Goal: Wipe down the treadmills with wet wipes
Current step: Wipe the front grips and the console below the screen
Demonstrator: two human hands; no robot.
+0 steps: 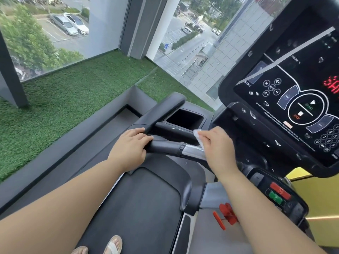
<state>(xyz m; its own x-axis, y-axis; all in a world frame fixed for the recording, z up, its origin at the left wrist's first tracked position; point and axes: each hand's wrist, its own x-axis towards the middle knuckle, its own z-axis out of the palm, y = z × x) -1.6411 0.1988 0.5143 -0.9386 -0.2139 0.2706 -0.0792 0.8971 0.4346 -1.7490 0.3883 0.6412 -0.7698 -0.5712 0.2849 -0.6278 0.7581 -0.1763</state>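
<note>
L hand [128, 143] is gripping handlebar [165, 146] at its left end, fingers together and curled round it, prob. for bracing. R hand [218, 143] is pressing wet wipe [199, 137] onto silver section [192, 152] by console [293, 99] edge, fingers curled together over the wipe.

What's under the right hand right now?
A white wipe, pressed on the silver part of the handlebar. Only the wipe's edge shows; the right hand covers the rest.
</note>
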